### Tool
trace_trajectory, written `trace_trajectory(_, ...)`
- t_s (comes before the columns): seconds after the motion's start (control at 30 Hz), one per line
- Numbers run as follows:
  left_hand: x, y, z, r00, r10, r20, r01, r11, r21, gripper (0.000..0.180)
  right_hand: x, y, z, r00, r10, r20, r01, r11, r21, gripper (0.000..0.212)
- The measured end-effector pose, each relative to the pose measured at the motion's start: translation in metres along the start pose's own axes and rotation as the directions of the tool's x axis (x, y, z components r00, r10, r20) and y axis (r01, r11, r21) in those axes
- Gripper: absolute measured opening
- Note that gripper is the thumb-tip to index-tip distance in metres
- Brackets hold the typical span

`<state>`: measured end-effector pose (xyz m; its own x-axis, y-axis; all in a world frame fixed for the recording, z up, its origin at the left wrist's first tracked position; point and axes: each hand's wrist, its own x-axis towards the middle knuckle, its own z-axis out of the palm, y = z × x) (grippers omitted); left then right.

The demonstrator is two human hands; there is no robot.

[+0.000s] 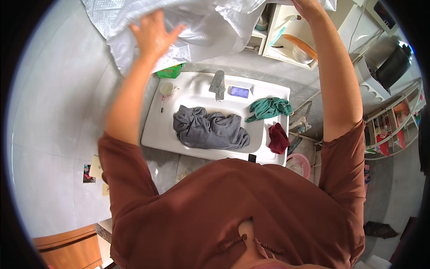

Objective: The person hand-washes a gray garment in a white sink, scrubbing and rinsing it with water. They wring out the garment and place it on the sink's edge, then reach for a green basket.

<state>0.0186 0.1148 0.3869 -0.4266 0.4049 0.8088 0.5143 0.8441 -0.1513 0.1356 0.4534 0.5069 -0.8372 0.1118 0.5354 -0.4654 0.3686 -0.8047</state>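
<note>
A shiny silvery-white patterned sheet [210,33] hangs in folds across the top of the view. My left hand [154,35] is raised against it, fingers spread and palm toward the sheet. My right hand [307,6] reaches up to the top edge beside the cabinet, close to the sheet's right part; its fingers are largely cut off. Below, a grey garment [210,128] lies bunched in the white sink [154,130]. On the sink's right side rest a green cloth [270,108] and a dark red cloth [278,138].
A grey faucet [218,84] stands at the sink's back, beside a purple soap-like block [239,92]. A cup [166,88] and toothbrush sit at left, near a green basket [170,71]. The open cabinet [291,42] and a wire rack [394,125] are at right.
</note>
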Motion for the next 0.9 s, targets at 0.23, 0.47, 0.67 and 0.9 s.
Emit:
trace_trajectory(0.23, -0.141, 0.115, 0.094, 0.716, -0.055, 0.696, 0.692, 0.19, -0.696, 0.043, 0.006, -0.004, 0.006, 0.996, 0.085, -0.03, -0.083, 0.994, 0.066, 0.051)
trace_trajectory(0.47, -0.108, 0.11, 0.141, 0.507, 0.041, 0.861, 0.329, -0.932, -0.149, 0.051, -0.003, -0.01, 0.013, 0.997, 0.065, -0.05, -0.06, 0.994, 0.091, 0.053)
trace_trajectory(0.67, -0.081, 0.054, 0.106, 0.676, -0.093, 0.731, -0.003, -0.992, -0.123, 0.042, -0.002, -0.012, 0.013, 0.996, 0.084, -0.004, -0.083, 0.994, 0.07, 0.055)
trace_trajectory(0.9, 0.008, -0.059, 0.008, 0.774, -0.376, 0.51, 0.035, -0.778, -0.627, 0.052, -0.009, -0.035, 0.025, 0.992, 0.123, -0.023, -0.121, 0.99, 0.072, 0.054)
